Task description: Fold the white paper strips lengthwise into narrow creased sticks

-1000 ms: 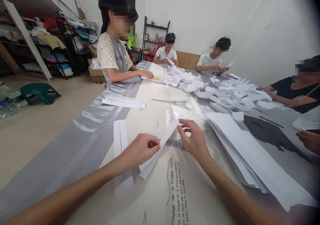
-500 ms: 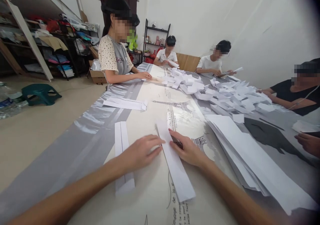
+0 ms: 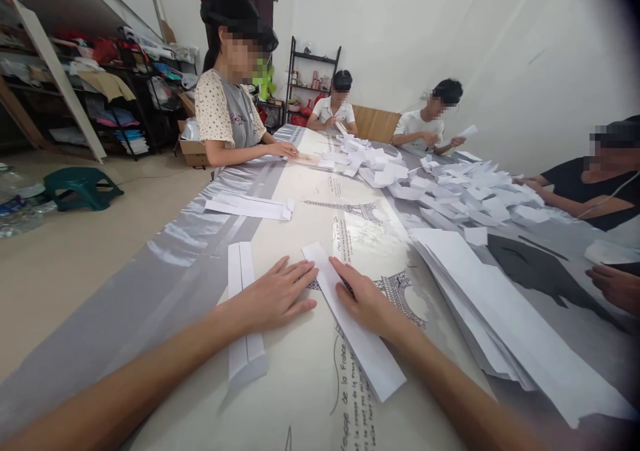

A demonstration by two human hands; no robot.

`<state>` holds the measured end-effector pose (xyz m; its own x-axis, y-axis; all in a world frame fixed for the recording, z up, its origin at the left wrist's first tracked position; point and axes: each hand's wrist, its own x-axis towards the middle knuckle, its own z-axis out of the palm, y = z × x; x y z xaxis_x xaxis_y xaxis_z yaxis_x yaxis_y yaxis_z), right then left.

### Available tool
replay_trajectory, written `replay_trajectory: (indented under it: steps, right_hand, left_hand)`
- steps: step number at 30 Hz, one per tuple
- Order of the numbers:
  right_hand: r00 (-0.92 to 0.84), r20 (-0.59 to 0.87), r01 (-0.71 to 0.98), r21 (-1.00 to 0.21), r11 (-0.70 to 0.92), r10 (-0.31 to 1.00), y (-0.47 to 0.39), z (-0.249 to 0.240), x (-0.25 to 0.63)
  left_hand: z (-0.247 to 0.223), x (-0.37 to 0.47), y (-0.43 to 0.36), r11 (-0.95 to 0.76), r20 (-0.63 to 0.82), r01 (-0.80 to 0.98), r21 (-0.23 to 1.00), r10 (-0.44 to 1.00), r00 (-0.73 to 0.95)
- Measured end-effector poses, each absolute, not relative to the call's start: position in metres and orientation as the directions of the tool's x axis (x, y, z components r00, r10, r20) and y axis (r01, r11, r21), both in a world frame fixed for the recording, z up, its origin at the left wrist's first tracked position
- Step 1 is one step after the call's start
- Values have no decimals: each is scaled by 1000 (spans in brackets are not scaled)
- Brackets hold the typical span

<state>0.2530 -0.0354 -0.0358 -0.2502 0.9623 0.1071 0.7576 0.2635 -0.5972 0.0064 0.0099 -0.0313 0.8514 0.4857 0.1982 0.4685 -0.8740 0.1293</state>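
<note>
A long folded white paper strip point(image 3: 354, 327) lies slantwise on the printed table cover point(image 3: 295, 397). My left hand point(image 3: 273, 295) is spread flat left of the strip, its fingertips close to the strip's left edge. From the right, my right hand point(image 3: 363, 297) rests on the strip's right edge, fingers apart, nothing gripped. Under and beside my left wrist lies another folded strip point(image 3: 241, 264), partly hidden by the arm. Farther off is a third folded paper point(image 3: 247, 206). To the right lies a stack of long white sheets point(image 3: 505, 311).
A large heap of folded white papers point(image 3: 450, 187) covers the far right of the table. One person point(image 3: 230, 111) stands at the left edge; others sit at the far end and right. A green stool point(image 3: 83, 187) is on the floor at left.
The strip between my hands has shifted and tilted more, its near end going right. My left hand has opened flatter, and my right hand has moved slightly left.
</note>
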Motion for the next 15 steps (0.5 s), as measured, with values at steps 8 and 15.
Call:
replay_trajectory:
  steps: [8, 15]
  right_hand:
    - [-200, 115, 725, -651, 226, 973, -53, -22, 254]
    - [-391, 120, 711, -591, 382, 912, -61, -24, 250]
  left_hand:
    - [-24, 4, 7, -858, 248, 455, 237, 506, 826]
    - [-18, -3, 15, -855, 197, 441, 273, 499, 844]
